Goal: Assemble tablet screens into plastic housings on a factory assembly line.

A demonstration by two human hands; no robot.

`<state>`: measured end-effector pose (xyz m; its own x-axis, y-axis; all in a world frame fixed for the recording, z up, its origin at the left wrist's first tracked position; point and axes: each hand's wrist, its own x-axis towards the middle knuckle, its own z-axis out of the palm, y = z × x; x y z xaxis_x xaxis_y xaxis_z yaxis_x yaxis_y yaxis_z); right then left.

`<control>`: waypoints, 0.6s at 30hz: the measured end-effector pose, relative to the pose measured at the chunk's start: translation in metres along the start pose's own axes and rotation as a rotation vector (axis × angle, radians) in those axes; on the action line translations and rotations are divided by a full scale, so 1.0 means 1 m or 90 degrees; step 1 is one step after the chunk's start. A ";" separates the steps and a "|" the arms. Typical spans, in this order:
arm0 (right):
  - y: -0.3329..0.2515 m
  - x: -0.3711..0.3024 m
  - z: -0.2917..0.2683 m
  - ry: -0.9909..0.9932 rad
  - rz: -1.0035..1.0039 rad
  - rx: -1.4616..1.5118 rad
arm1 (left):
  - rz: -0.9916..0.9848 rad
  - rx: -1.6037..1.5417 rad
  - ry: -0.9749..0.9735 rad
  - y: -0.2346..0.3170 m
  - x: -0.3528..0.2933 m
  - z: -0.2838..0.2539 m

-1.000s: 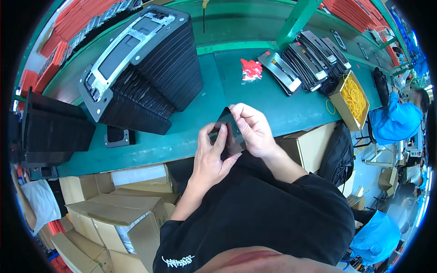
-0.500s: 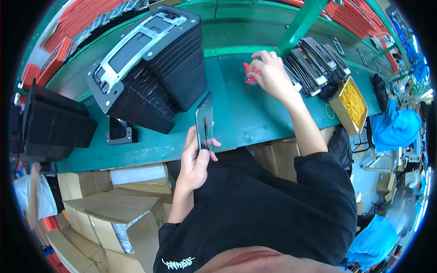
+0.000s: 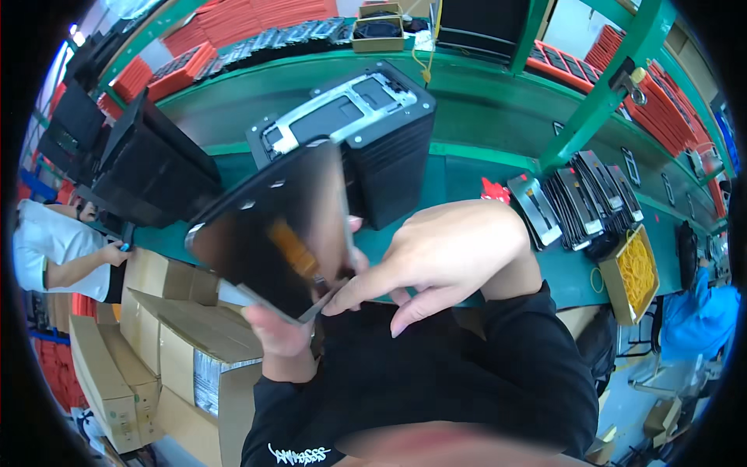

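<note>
Clock directions run from the centre of the view. Nearest, at six o'clock, is the wearer's black shirt [image 3: 436, 381]. Between nine and ten o'clock, a glossy dark panel [image 3: 261, 233] is held up tilted over the near side of a green worktable [image 3: 459, 183]; an orange-brown strip shows on its face, attached or reflected, I cannot tell. The left hand [image 3: 284, 331], at eight o'clock, grips it from beneath, thumb by the lower edge and fingertips around the right edge. The right hand [image 3: 463, 249], at three o'clock, reaches its index finger to the panel's lower corner, thumb held apart; whether it pinches anything there is unclear. Cardboard boxes [image 3: 222, 354] sit at eight o'clock. On the table, a tall stack of black frames [image 3: 393, 167] stands at twelve, red scraps [image 3: 496, 191] lie at two, grey-and-black panels [image 3: 576, 206] fill two to three, and a box of yellow bands [image 3: 638, 268] is just past three. Farther off are a person in white [image 3: 58, 249] at nine, a person in blue [image 3: 700, 315] between three and four, and shelved red trays [image 3: 233, 27] at eleven.
</note>
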<state>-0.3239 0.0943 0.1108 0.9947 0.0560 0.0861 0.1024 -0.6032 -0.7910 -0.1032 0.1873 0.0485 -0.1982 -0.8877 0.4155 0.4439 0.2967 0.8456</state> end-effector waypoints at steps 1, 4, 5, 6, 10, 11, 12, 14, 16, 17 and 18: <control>-0.001 0.000 -0.002 0.051 -0.020 -0.042 | 0.019 -0.035 0.005 0.006 0.003 -0.001; -0.002 -0.010 -0.012 0.159 -0.072 -0.117 | 0.106 -0.020 -0.009 0.025 0.019 -0.008; 0.000 -0.017 -0.018 0.278 -0.079 -0.169 | 0.174 0.021 -0.024 0.033 0.026 -0.012; 0.002 -0.024 -0.025 0.398 -0.083 -0.217 | 0.172 0.033 -0.018 0.042 0.033 -0.015; 0.015 -0.037 -0.043 0.655 0.004 -0.314 | 0.170 0.316 0.124 0.073 0.062 -0.023; 0.021 -0.041 -0.047 0.704 -0.021 -0.301 | 0.175 0.453 0.146 0.078 0.072 -0.021; 0.030 -0.046 -0.052 0.753 -0.037 -0.288 | 0.172 0.582 0.166 0.078 0.083 -0.023; 0.046 -0.049 -0.062 0.803 -0.053 -0.271 | 0.147 0.627 0.127 0.074 0.099 -0.031; 0.060 -0.045 -0.070 0.846 -0.100 -0.202 | 0.108 0.708 0.045 0.071 0.112 -0.036; 0.066 -0.044 -0.070 0.871 -0.115 -0.170 | 0.105 0.702 0.038 0.064 0.120 -0.036; 0.067 -0.042 -0.070 0.876 -0.107 -0.173 | 0.074 0.732 0.023 0.057 0.129 -0.033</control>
<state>-0.3589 -0.0038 0.0963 0.1517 -0.5734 0.8051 0.0561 -0.8083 -0.5861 -0.0744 0.0781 0.1391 -0.1754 -0.8382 0.5164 -0.6030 0.5061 0.6167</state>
